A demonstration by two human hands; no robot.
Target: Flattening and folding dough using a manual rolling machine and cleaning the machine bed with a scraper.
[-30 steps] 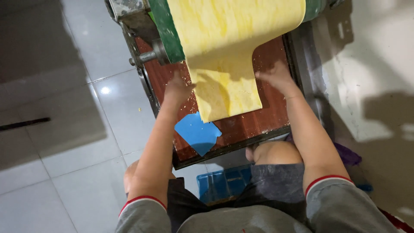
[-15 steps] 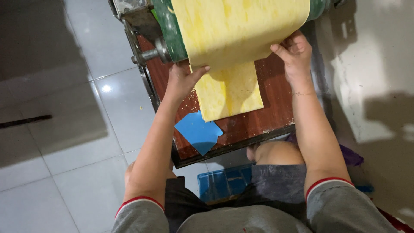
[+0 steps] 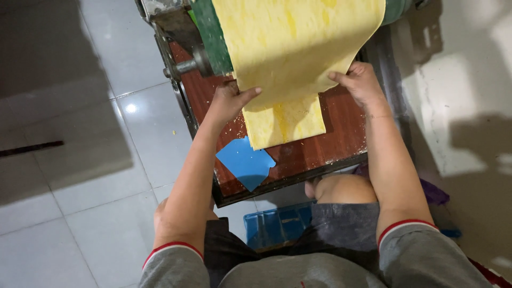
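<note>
Dough sheet (image 3: 293,48) hangs from roller; my left hand (image 3: 230,101) and right hand (image 3: 361,82) grip its edges, its end already on board (image 3: 341,138) between my hands, most not yet down

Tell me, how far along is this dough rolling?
Done: a wide yellow dough sheet lies over the green roller, and its narrow end has reached the wooden tray. In hand: the left hand and right hand hold the sheet's edges. Left: most of the sheet is on the roller; the blue scraper lies unused.
</note>
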